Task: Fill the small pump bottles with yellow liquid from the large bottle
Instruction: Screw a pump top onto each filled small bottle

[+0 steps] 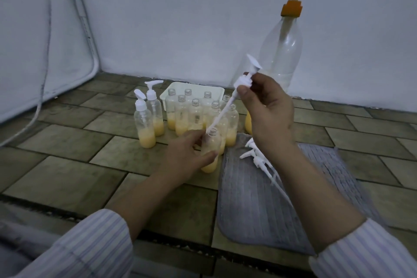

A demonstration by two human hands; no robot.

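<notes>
Right hand (268, 108) pinches pump (242, 82), tube tip at bottle (211, 151) mouth.

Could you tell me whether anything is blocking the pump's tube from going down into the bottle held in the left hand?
Nothing visible does. The right hand holds the white pump tilted, and the tip of its tube is already at the open mouth of the small bottle that the left hand grips. No cap sits on that neck.

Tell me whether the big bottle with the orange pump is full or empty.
Nearly empty. The large bottle standing by the wall is see-through almost all the way down; any liquid left at its base is hidden behind the right hand.
</notes>
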